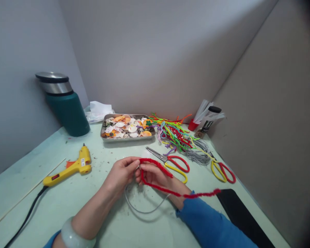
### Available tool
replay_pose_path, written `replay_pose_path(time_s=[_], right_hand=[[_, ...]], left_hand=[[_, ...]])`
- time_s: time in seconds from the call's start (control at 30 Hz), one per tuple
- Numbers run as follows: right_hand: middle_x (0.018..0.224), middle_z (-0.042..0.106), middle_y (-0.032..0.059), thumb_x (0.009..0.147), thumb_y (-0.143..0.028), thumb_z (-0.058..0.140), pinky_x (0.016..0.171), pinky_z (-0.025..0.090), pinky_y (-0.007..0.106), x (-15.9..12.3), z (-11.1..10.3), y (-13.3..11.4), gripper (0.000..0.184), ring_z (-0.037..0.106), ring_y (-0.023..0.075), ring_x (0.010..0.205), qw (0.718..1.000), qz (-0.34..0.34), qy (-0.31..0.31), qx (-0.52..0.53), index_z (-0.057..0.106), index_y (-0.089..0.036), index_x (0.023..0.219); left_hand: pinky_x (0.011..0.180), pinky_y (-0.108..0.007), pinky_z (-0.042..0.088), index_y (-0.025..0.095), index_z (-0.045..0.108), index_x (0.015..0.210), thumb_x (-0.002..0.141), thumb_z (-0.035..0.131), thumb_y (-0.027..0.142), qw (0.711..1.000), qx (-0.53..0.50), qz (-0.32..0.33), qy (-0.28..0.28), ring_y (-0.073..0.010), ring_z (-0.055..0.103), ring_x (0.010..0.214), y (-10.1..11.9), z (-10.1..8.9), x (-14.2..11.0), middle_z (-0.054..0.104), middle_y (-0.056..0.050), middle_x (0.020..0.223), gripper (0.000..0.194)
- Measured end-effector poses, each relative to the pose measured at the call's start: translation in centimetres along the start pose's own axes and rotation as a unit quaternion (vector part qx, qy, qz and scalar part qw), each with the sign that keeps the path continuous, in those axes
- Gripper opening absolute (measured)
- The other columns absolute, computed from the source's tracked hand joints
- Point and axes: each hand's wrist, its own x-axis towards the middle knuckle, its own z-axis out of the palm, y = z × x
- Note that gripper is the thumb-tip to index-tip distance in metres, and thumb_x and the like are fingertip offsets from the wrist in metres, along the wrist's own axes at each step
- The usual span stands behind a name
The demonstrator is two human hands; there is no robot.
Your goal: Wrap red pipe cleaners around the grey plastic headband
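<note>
A fuzzy red pipe cleaner (167, 190) is bent at my fingertips, and its long tail runs right across my right wrist. My left hand (125, 170) pinches it between thumb and forefinger at the bend. Close beside, my right hand (153, 174) has its fingers closed at the same spot, with red fuzzy strands lying over it. A grey wire (144, 212) hangs in a loop below both hands, its upper end running up to the fingers. How the wire and the pipe cleaner meet is hidden by my fingers. Just behind my right hand lie scissors (167, 159) with red and yellow handles.
A yellow glue gun (77, 167) and a thin stick (28, 193) lie left. Behind are a green bottle (68, 112), a metal tray (129, 139) of shells, coloured pipe cleaners (174, 134) and coiled grey wire (198, 155). More scissors (223, 171) and a black flat object (240, 213) lie right.
</note>
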Motion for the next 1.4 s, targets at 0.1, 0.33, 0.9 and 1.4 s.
replay_pose_path(time_s=[0.1, 0.33, 0.9, 1.4], right_hand=[[0.068, 0.060, 0.0010, 0.080, -0.033, 0.062, 0.057, 0.044, 0.023, 0.0, -0.2, 0.0, 0.019, 0.057, 0.0103, 0.058, 1.000, 0.016, -0.025, -0.003, 0.060, -0.014, 0.083], [0.058, 0.046, -0.0063, 0.075, -0.035, 0.071, 0.048, 0.038, 0.021, -0.5, 0.5, -0.9, 0.025, 0.043, 0.0065, 0.048, 0.999, 0.036, -0.010, -0.025, 0.054, -0.018, 0.083], [0.059, 0.048, -0.0045, 0.075, -0.022, 0.069, 0.044, 0.031, 0.020, -0.6, 0.5, -1.7, 0.018, 0.037, 0.0047, 0.045, 0.998, 0.027, 0.027, 0.058, 0.052, -0.017, 0.074], [0.081, 0.069, 0.0041, 0.072, -0.007, 0.066, 0.046, 0.041, 0.015, -0.3, -0.4, -1.7, 0.025, 0.055, 0.0066, 0.058, 0.978, -0.017, 0.042, 0.206, 0.063, -0.013, 0.096]], left_hand=[[0.035, -0.016, 0.012, 0.011, 0.062, 0.079, 0.068, 0.072, 0.035, 1.000, -0.019, -0.012, -0.013, -0.0027, 0.034, 0.033, -0.2, -0.2, 0.2, 0.049, 0.004, 0.044, 0.029], [0.034, -0.014, 0.009, 0.011, 0.060, 0.075, 0.068, 0.074, 0.026, 0.991, -0.114, -0.059, -0.041, 0.0009, 0.014, 0.034, -0.3, -0.8, 0.5, 0.030, 0.012, 0.043, 0.021], [0.028, -0.011, 0.020, 0.012, 0.051, 0.072, 0.084, 0.050, 0.011, 0.973, -0.187, -0.105, -0.080, 0.0024, 0.024, 0.030, -0.9, -1.5, 1.1, 0.052, 0.003, 0.062, 0.011], [0.027, -0.011, 0.022, 0.009, 0.054, 0.069, 0.093, 0.036, 0.013, 0.958, -0.243, -0.118, -0.098, 0.0021, 0.025, 0.028, 0.2, -0.7, 0.2, 0.051, 0.003, 0.056, 0.030]])
